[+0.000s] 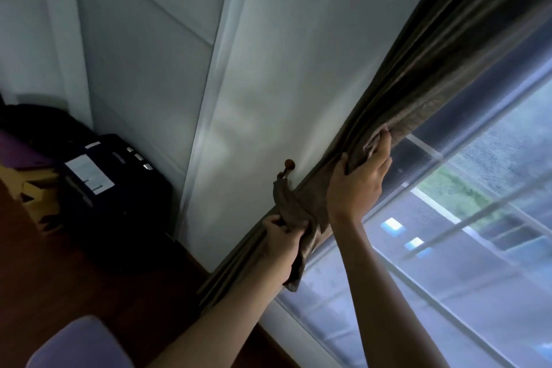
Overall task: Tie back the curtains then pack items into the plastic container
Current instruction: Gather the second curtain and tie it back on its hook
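1. Beside the window, a brown curtain is gathered into a thick bundle that runs slantwise across the view, from the upper right down to the wooden floor.
2. Around the bundle's middle, a tieback band of the same brown cloth is wrapped, and one end of it reaches a wooden wall hook on the white wall.
3. Below the wrap, the left hand has its fingers curled round the band and the curtain folds; a loose tail of the cloth hangs down past the wrist.
4. Above the wrap, the right hand grips the curtain, thumb on the wall side and fingers hooked over the window-side edge, bunching the fabric.
5. Both forearms are bare and reach up from the lower edge of the view.
6. Off to the left, a black suitcase with white labels stands in the corner, just beside a yellow cardboard box.
7. At the bottom left, a purple rounded object shows, blurred; what it is cannot be told.
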